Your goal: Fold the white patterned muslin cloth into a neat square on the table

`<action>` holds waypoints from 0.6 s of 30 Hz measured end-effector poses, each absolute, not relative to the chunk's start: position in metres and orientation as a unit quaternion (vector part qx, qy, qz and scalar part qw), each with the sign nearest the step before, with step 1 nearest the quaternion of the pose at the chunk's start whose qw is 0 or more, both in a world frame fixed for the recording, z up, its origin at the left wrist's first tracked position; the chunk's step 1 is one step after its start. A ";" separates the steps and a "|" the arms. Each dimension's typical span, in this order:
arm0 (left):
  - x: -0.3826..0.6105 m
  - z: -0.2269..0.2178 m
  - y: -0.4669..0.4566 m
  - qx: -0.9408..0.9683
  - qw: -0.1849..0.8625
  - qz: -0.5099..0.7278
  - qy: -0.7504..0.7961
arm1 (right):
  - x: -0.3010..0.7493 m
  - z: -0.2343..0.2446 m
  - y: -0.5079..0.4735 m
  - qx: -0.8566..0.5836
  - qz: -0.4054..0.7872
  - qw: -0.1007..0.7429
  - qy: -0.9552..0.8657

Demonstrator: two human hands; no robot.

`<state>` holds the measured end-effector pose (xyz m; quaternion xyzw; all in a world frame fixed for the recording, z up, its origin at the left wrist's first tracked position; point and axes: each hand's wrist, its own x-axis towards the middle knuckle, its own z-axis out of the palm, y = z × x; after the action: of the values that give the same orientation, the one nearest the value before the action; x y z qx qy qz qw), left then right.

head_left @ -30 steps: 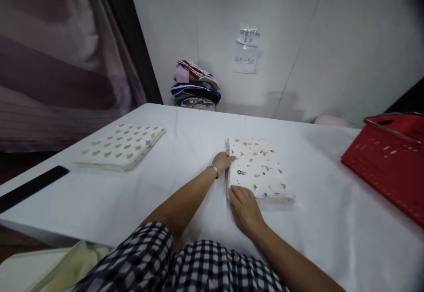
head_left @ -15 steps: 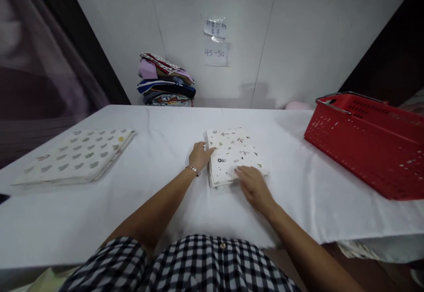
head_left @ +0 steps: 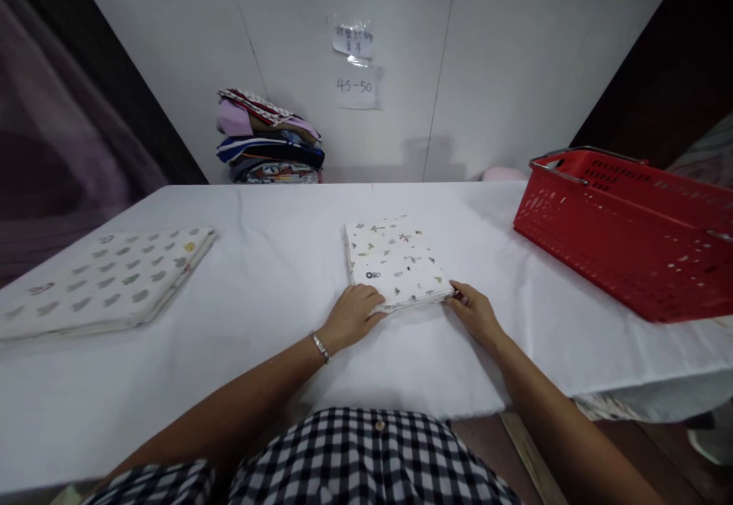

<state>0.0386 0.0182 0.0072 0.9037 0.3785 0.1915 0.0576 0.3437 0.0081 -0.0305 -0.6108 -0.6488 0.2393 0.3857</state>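
A small folded white cloth with little printed figures (head_left: 394, 262) lies in the middle of the white table (head_left: 286, 260). My left hand (head_left: 350, 316), with a bracelet on the wrist, pinches its near left corner. My right hand (head_left: 474, 312) grips its near right corner, fingers curled at the edge. Both hands rest on the table at the cloth's near edge.
A larger folded cloth with a grey leaf print (head_left: 106, 280) lies at the table's left. A red plastic basket (head_left: 624, 226) stands at the right. A stack of folded clothes (head_left: 266, 138) sits against the back wall under two paper notes (head_left: 356, 66).
My left hand slid from the cloth's left side to its near left corner. My right hand moved off the top to the near right corner. The view swung right.
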 end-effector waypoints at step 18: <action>0.032 -0.002 0.016 0.907 0.015 0.185 0.377 | 0.345 -0.026 0.014 -0.586 0.101 0.294 -0.748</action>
<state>0.0322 0.0159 -0.0018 0.9073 0.3772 0.1849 0.0152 0.3445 0.0136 -0.0260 -0.5856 -0.7484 0.1013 0.2944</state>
